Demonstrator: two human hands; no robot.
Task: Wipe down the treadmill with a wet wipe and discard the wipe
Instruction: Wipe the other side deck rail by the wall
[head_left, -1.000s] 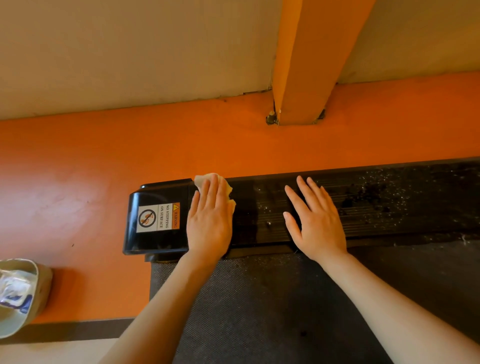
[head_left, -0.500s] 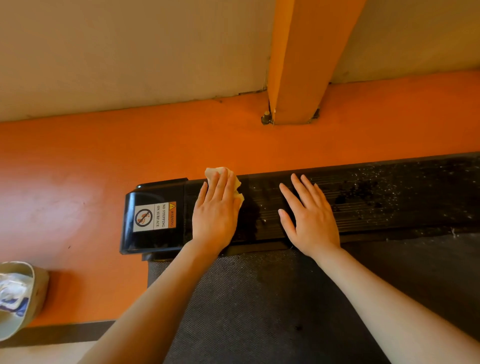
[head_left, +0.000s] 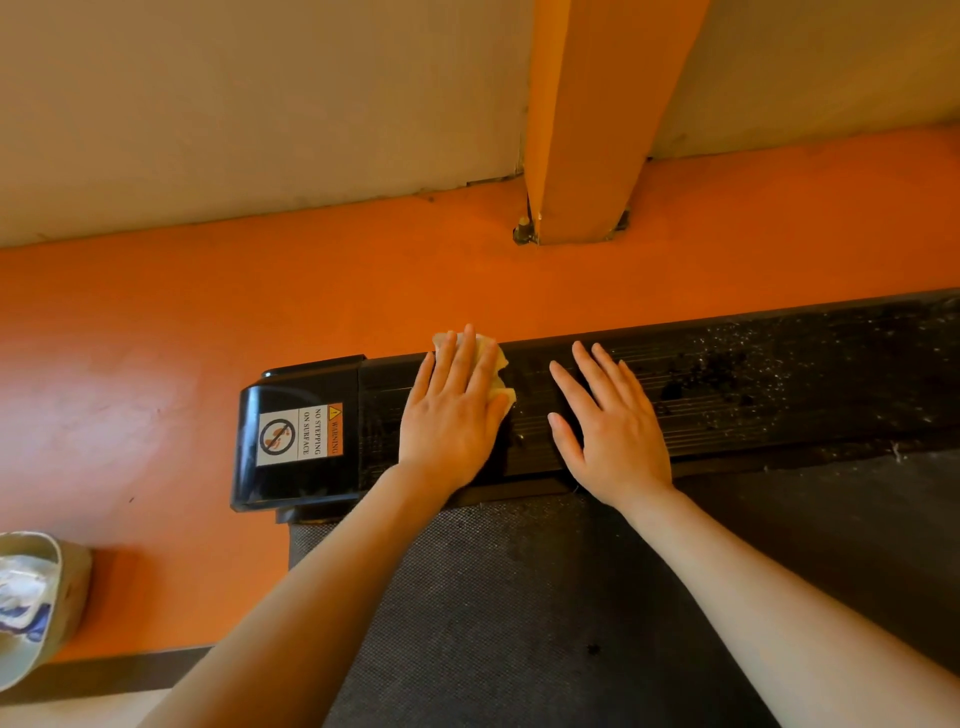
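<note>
Pressing wet wipe (head_left: 496, 358) at side rail's (head_left: 727, 395) far edge, left hand (head_left: 452, 410) flat

Apparently "WARNING NO STEPPING ON SURFACE": sticker (head_left: 300, 435)

Two bare forearms enter from bottom edge of view. No sleeves visible up to frame edge. Left hand (head_left: 451, 415) and right hand (head_left: 610, 431) ungloved. Fingernails short, unpainted. Wrists and fingers unadorned.

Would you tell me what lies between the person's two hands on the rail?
Only bare black ribbed rail; the wipe's edge pokes out beside the left hand, per the head view.
</note>
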